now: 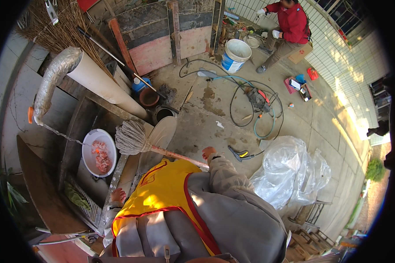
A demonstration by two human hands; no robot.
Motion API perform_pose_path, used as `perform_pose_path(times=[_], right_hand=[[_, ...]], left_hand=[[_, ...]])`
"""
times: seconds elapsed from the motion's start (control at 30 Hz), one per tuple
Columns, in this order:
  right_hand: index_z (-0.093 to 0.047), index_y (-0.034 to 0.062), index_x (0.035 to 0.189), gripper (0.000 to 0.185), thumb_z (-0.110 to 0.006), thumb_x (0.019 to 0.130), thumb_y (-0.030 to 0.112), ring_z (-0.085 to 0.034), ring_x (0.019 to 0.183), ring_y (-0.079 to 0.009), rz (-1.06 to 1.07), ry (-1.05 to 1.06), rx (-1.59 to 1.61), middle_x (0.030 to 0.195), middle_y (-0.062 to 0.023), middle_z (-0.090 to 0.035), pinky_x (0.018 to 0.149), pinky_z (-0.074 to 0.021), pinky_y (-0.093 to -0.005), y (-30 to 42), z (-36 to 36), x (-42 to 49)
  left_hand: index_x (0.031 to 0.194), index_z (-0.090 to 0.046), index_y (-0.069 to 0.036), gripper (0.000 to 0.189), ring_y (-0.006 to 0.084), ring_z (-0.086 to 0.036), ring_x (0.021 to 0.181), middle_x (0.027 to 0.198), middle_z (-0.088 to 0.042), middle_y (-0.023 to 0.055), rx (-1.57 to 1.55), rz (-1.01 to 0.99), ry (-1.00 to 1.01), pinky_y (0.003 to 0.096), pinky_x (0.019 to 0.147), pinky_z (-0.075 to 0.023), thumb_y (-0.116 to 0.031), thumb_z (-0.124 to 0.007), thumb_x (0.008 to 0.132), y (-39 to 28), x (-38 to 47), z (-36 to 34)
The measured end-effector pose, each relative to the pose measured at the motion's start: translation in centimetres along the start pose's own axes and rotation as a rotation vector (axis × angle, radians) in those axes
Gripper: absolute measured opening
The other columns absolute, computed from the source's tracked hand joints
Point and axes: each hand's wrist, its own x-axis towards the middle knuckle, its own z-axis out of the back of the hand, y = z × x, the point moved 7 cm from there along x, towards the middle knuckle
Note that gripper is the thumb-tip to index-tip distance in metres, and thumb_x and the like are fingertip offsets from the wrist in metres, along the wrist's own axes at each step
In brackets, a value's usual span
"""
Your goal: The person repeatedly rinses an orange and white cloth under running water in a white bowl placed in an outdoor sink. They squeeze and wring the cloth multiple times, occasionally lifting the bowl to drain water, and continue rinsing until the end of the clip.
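Observation:
My left hand (118,195) is beside the sink's rim (116,179), fingers loosely curled, with nothing seen in it. My right hand (208,152) hangs in front of the apron, just above a mop handle (176,154); its half-curled fingers show no held object. The mop's grey string head (130,137) rests near the sink's corner. Inside the sink sits a white plastic basin (86,153) with pinkish-red pieces (102,159), their material unclear. Water (64,135) runs into the basin from a foil-wrapped pipe (47,87) with an orange tap handle (30,115).
A pressure washer (260,100), looped hoses and a spray gun (239,154) lie on the concrete. Clear plastic sheeting (284,171) is heaped at right. A white bucket (238,51) stands near a person in red (293,24) wearing white gloves. A twig broom (64,23) leans at upper left.

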Motion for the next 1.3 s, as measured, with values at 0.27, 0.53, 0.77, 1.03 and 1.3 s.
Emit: perform_pose_path(times=[0.27, 0.53, 0.77, 1.03, 1.3], right_hand=[[-0.042, 0.0005, 0.088, 0.010, -0.043, 0.088, 0.010, -0.023, 0.051, -0.0190, -0.121, 0.132, 0.361, 0.060, -0.0101, -0.028, 0.046, -0.0186, -0.0354, -4.9, 2.0, 5.6], [-0.036, 0.0035, 0.079, 0.017, -0.052, 0.085, 0.005, -0.025, 0.048, -0.0188, -0.034, -0.101, 0.242, 0.058, -0.0090, -0.028, 0.044, -0.0203, -0.0362, -0.8, 1.4, 0.0], [-0.042, 0.0005, 0.085, 0.009, -0.050, 0.085, 0.004, -0.030, 0.048, -0.0201, -0.022, -0.164, 0.096, 0.059, -0.0105, -0.033, 0.044, -0.0233, -0.0364, 1.9, 0.3, -4.1], [-0.044, 0.0001, 0.087, 0.014, -0.052, 0.084, 0.011, -0.033, 0.047, -0.0215, -0.146, -0.139, 0.319, 0.060, -0.0120, -0.035, 0.043, -0.0260, -0.0363, 1.9, -0.7, -4.5], [-0.052, -0.0019, 0.093, 0.017, -0.052, 0.085, 0.014, -0.044, 0.050, -0.0263, 0.018, 0.028, -0.044, 0.066, -0.0194, -0.049, 0.043, -0.0319, -0.0368, 0.2, -0.1, 0.3]], left_hand=[[0.100, -0.056, -0.006, 0.021, 0.0138, -0.053, 0.052, 0.068, -0.056, 0.0049, -0.057, 0.004, 0.053, 0.0269, 0.046, -0.0439, -0.023, -0.054, 0.088, -0.3, -0.2, -0.9], [0.100, -0.054, -0.006, 0.020, 0.0128, -0.050, 0.049, 0.064, -0.053, 0.0045, 0.042, -0.068, -0.011, 0.0264, 0.042, -0.0408, -0.021, -0.055, 0.088, -0.1, 0.8, -0.6], [0.098, -0.055, -0.007, 0.019, 0.0136, -0.050, 0.049, 0.064, -0.052, 0.0045, 0.048, -0.040, -0.119, 0.0268, 0.042, -0.0406, -0.023, -0.053, 0.088, -0.4, -0.6, -0.8], [0.100, -0.056, -0.010, 0.020, 0.0144, -0.051, 0.051, 0.067, -0.055, 0.0039, 0.135, -0.040, -0.107, 0.0275, 0.045, -0.0430, -0.024, -0.052, 0.088, -0.4, -1.7, -1.0], [0.102, -0.057, -0.008, 0.022, 0.0135, -0.051, 0.051, 0.068, -0.056, 0.0042, 0.046, 0.006, -0.103, 0.0269, 0.045, -0.0428, -0.024, -0.052, 0.088, 0.1, -1.5, -0.7]])
